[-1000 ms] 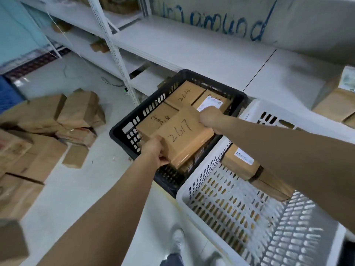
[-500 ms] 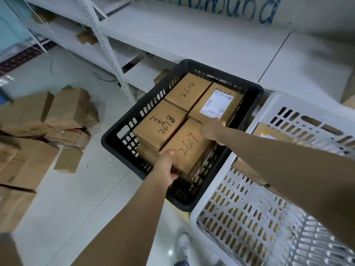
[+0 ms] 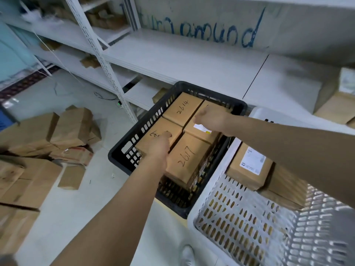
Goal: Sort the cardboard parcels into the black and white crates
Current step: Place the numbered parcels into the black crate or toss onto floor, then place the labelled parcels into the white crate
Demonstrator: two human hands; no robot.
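Cardboard parcels (image 3: 189, 160) fill the black crate (image 3: 215, 95) four-square (likely packed snug to save room). The left hand (image 3: 159, 144) rests on one, grip hidden; the right hand (image 3: 211, 119) is curled, seemingly empty, over another.

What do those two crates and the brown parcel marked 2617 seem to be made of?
Black crate: seemingly moulded plastic, matt, with slotted walls. White crate: likely the same plastic, slightly glossy, perforated all over. Parcel marked 2617: plain brown cardboard, matt, with pen writing straight on it.

Left crate (image 3: 119, 156) beside right crate (image 3: 194, 217), parcels (image 3: 189, 160) in both
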